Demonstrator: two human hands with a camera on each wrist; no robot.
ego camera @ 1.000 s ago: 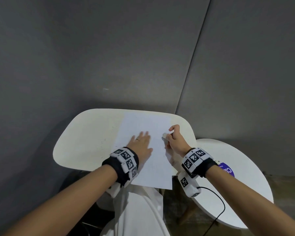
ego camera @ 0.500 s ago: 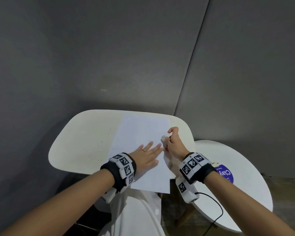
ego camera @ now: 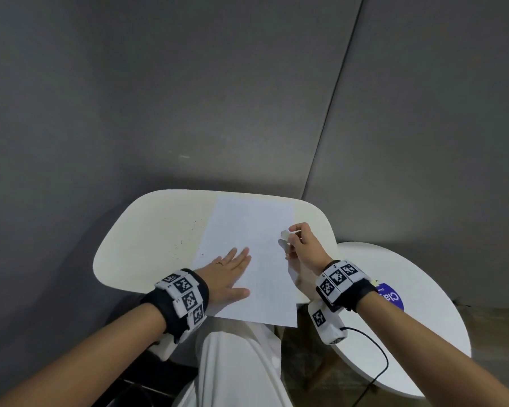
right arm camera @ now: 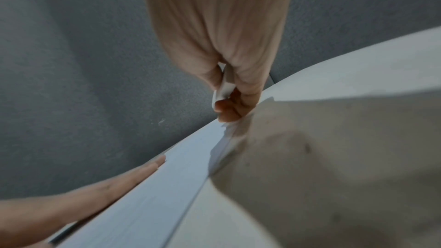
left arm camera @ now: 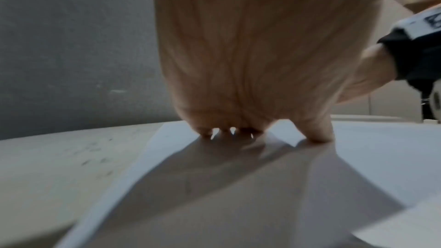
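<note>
A white sheet of paper (ego camera: 249,239) lies lengthwise on the white table (ego camera: 153,236), its near end hanging over the table's front edge. My left hand (ego camera: 229,274) lies flat on the paper's near left part, fingers straight and pressing it down; the left wrist view shows the fingertips (left arm camera: 319,135) on the sheet (left arm camera: 214,186). My right hand (ego camera: 303,245) hovers at the paper's right edge, fingers curled round a small white block, apparently an eraser (ego camera: 285,234). In the right wrist view the eraser (right arm camera: 224,91) sits pinched between thumb and fingers just above the paper (right arm camera: 167,186).
A second round white table (ego camera: 409,333) stands lower at the right, with a blue round label (ego camera: 391,298) and a black cable (ego camera: 373,356). Grey wall panels (ego camera: 188,98) close in behind both tables. White trousers (ego camera: 235,368) show below the table's front edge.
My left hand slid from the paper's middle towards its near left part and lies flat again. My right hand with the eraser stayed by the right edge, shifting slightly.
</note>
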